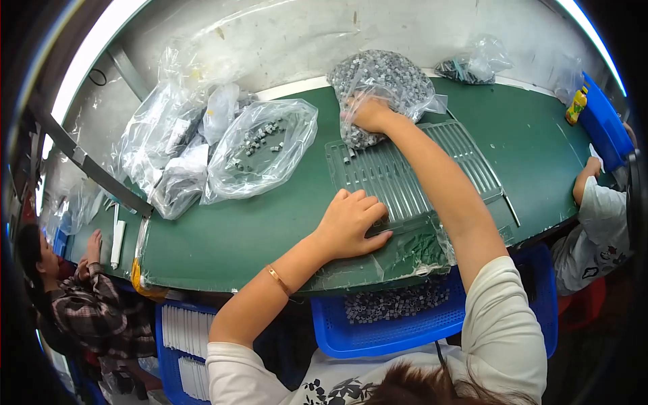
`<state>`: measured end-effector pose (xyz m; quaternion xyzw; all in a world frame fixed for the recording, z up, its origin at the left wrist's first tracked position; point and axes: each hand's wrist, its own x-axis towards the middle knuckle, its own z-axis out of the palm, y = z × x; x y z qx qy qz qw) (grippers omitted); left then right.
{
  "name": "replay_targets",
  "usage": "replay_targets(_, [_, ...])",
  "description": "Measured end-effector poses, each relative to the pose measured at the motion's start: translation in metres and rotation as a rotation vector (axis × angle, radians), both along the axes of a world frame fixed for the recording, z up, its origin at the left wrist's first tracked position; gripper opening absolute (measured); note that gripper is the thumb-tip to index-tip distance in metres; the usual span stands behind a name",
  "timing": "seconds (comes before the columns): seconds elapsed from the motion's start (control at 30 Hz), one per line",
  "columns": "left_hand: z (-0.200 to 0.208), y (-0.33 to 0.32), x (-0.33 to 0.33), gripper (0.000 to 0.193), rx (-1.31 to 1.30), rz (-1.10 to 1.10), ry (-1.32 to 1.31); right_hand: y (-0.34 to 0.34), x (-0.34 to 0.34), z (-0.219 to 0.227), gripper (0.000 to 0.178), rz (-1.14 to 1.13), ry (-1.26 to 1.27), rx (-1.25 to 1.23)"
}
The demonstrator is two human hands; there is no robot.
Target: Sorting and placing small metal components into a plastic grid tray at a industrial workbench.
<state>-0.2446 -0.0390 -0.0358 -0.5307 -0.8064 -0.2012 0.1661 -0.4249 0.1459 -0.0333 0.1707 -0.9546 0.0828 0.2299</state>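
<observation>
Overhead, the head view shows a green table (223, 236) with a clear ribbed plastic tray (405, 172) lying flat near its front edge. The left hand (351, 223) rests palm-down on the tray's near left corner, fingers spread and flat, pinning rather than gripping. The right hand (370, 113) reaches across the tray to a clear bag of small grey parts (385, 81) at the far edge of the table; its fingers are curled into the bag's lower side, and whether they pinch the film or only press it cannot be told. The bag, judged by its fullness, is heavy and slumping, its film slippery and apt to tear; gathering the film at the neck or cradling it from beneath looks safer than pulling one fold. The tray appears thin, light and flexible, so it is best held at its rim. A second, half-empty bag (260, 148) lies to the left, well apart. Below the table edge sits a blue basket (405, 334) holding similar grey parts.
</observation>
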Motion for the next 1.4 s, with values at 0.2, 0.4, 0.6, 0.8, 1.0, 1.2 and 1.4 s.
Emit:
replay_targets(0.2, [0.001, -0.003, -0.001, 0.021, 0.009, -0.022, -0.055, -0.022, -0.009, -0.005, 0.035, -0.111, 0.077, 0.026])
replay_targets(0.4, [-0.007, -0.001, -0.005, 0.022, 0.019, -0.016, -0.076, -0.016, 0.026, 0.017, 0.034, 0.035, -0.224, 0.048])
replay_targets(0.6, [-0.005, 0.0, 0.0, 0.021, 0.026, 0.006, -0.068, -0.005, 0.071, 0.007, 0.03, 0.108, -0.109, 0.013])
replay_targets(0.8, [-0.005, -0.003, 0.001, 0.02, 0.018, 0.021, -0.076, 0.029, 0.119, -0.003, 0.023, 0.24, 0.187, 0.053])
replay_targets(1.0, [-0.003, -0.002, 0.002, 0.017, 0.045, -0.024, -0.066, 0.072, 0.148, -0.005, 0.017, 0.261, 0.044, -0.179])
replay_targets(1.2, [-0.002, -0.002, 0.004, 0.019, 0.014, 0.001, -0.133, 0.054, 0.13, 0.003, 0.022, 0.36, 0.306, -0.183])
replay_targets(1.4, [0.003, 0.0, 0.005, 0.018, 0.023, -0.017, -0.169, 0.019, 0.028, -0.02, 0.027, 0.153, 0.186, -0.082])
